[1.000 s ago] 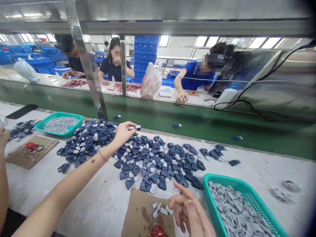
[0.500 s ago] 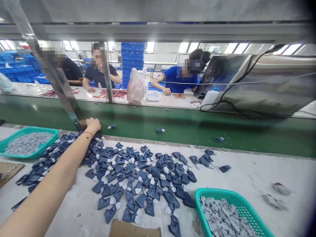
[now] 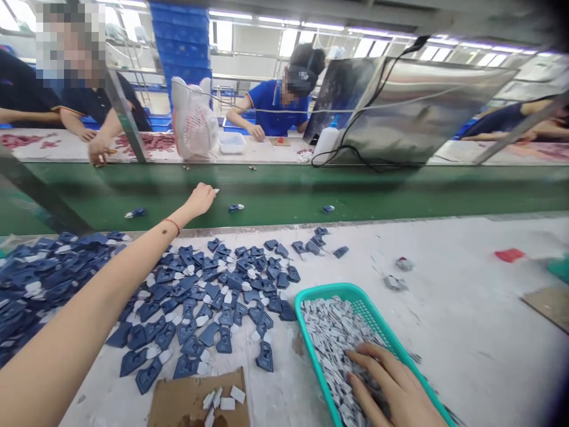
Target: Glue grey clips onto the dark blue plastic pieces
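Observation:
My left hand (image 3: pixel 200 200) stretches out over the green conveyor belt (image 3: pixel 280 196). Its fingers are pinched on a small part, of which only a white tip (image 3: pixel 216 191) shows. Beneath that forearm spreads a pile of dark blue plastic pieces (image 3: pixel 191 308) with white tabs. My right hand (image 3: pixel 391 385) reaches into a teal plastic basket (image 3: pixel 306 350), its fingers apart and touching the small grey pieces (image 3: pixel 331 332) inside. Whether a piece lies under those fingertips is hidden.
Several blue-and-white parts (image 3: pixel 235 207) lie spaced along the belt. A cardboard sheet (image 3: pixel 178 403) with small whitish pieces lies at the front. A metal post (image 3: pixel 40 190) slants at left. Across the belt, people work by a white bag (image 3: pixel 193 121) and a bottle (image 3: pixel 326 142).
The view has swung to the right. My left hand has moved from beside the metal post, rightward over the belt. My right hand has come into view in the basket.

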`<state>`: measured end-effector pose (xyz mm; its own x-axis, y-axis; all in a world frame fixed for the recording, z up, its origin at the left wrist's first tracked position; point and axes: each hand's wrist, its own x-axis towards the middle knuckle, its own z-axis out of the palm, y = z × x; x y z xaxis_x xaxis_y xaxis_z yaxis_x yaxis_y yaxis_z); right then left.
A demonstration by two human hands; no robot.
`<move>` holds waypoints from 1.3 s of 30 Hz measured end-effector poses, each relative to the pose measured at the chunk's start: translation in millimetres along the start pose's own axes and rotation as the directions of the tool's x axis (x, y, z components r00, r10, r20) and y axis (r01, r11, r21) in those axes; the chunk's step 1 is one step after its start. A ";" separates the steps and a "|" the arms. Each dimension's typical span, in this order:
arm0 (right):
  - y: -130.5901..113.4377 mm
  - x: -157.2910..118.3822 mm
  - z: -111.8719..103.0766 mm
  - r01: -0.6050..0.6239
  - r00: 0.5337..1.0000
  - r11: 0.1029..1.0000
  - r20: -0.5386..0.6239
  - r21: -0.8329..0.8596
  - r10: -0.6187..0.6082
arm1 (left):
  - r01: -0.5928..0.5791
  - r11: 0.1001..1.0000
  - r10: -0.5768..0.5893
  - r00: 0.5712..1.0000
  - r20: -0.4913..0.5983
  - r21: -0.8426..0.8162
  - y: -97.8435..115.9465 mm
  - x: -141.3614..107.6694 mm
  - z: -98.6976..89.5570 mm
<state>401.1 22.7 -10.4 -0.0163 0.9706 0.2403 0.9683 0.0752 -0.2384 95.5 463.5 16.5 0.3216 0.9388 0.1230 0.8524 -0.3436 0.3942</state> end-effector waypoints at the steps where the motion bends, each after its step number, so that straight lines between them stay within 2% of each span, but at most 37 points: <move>1: -4.9 -0.2 -4.1 -0.030 0.999 0.999 0.025 0.016 0.030 | -0.049 0.999 0.049 0.998 0.037 -0.004 14.3 5.0 11.3; 3: -15.8 -0.4 -12.0 -0.087 0.994 0.995 0.064 0.056 0.083 | -0.134 0.991 0.136 0.986 0.101 -0.022 35.7 8.4 28.6; 6: -29.9 0.9 -20.4 -0.149 0.986 0.985 0.083 0.090 0.142 | -0.226 0.973 0.229 0.961 0.156 -0.042 47.0 0.7 39.4; 11: -39.3 5.9 -25.9 -0.171 0.984 0.978 0.074 0.117 0.163 | -0.326 0.940 0.340 0.921 0.191 -0.102 42.6 -26.7 32.7; 14: -40.5 6.1 -26.1 -0.155 0.987 0.983 0.060 0.101 0.150 | -0.355 0.916 0.390 0.896 0.212 -0.186 48.3 -47.4 27.4; 19: -42.7 5.3 -22.4 -0.016 1.000 1.000 -0.014 -0.020 0.016 | -0.345 0.868 0.457 0.836 0.304 -0.357 64.1 -82.7 20.3; 21: -42.7 6.2 -20.3 0.042 0.998 0.995 -0.040 -0.089 -0.046 | -0.302 0.860 0.442 0.844 0.304 -0.411 66.1 -93.7 14.1; 25: -39.7 5.3 -17.6 0.068 0.994 0.994 -0.082 -0.091 -0.075 | -0.197 0.830 0.335 0.924 0.183 -0.522 66.0 -117.2 -6.7; 28: -42.7 0.8 -18.7 -0.025 0.993 0.996 -0.116 0.087 0.035 | -0.100 0.758 0.204 0.975 0.089 -0.644 74.4 -151.3 -24.9; 30: -53.5 -1.4 -22.0 -0.142 0.975 0.955 -0.130 0.259 0.180 | -0.017 0.670 0.148 0.983 0.110 -0.742 87.0 -186.0 -35.7; 32: -72.7 -1.0 -27.3 -0.207 0.945 0.881 -0.147 0.426 0.293 | 0.076 0.573 0.142 0.971 0.191 -0.816 103.4 -227.7 -44.2; 34: -97.5 2.0 -33.2 -0.158 0.933 0.816 -0.186 0.555 0.307 | 0.191 0.469 0.168 0.939 0.300 -0.862 119.9 -270.9 -49.8; 37: -135.5 7.5 -39.9 0.028 0.958 0.754 -0.233 0.656 0.167 | 0.456 0.223 0.231 0.834 0.501 -0.861 136.9 -325.8 -51.4; 38: -146.6 8.5 -41.1 0.075 0.966 0.734 -0.232 0.675 0.115 | 0.517 0.166 0.244 0.804 0.543 -0.840 139.2 -339.6 -50.2; 39: -156.4 9.0 -41.8 0.106 0.973 0.715 -0.221 0.691 0.070 | 0.545 0.136 0.243 0.791 0.561 -0.827 139.6 -351.1 -48.6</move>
<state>259.9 10.1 68.3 0.1065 0.8990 0.4248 0.5182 0.3144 -0.7954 81.6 86.9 72.6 0.6928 0.6471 -0.3182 -0.0498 0.4832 0.8741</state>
